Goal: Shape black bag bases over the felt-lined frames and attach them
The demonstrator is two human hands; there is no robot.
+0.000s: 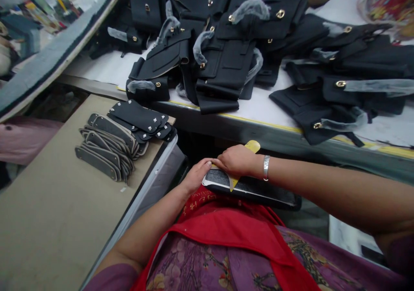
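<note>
My right hand (237, 159), with a silver bangle at its wrist, is closed around a yellow tool (252, 146). One rounded yellow end sticks out above the fist and a pointed yellow part shows below it; its exact kind is unclear. My left hand (199, 176) grips the near-left corner of a dark flat piece with a pale edge (218, 178), thumb on top and close to the right hand's fingers. This piece lies on or against a long black board (268, 191) above my lap. Whether they are separate is hard to tell.
On the left, a tan tabletop (48, 213) bears stacked grey strap pieces (100, 157) and black studded pieces (139, 116). Across the front, a white-topped bench (258, 109) holds many black bags (223, 66) with gold clasps and plastic-wrapped parts. A pink sleeve (29, 140) shows at far left.
</note>
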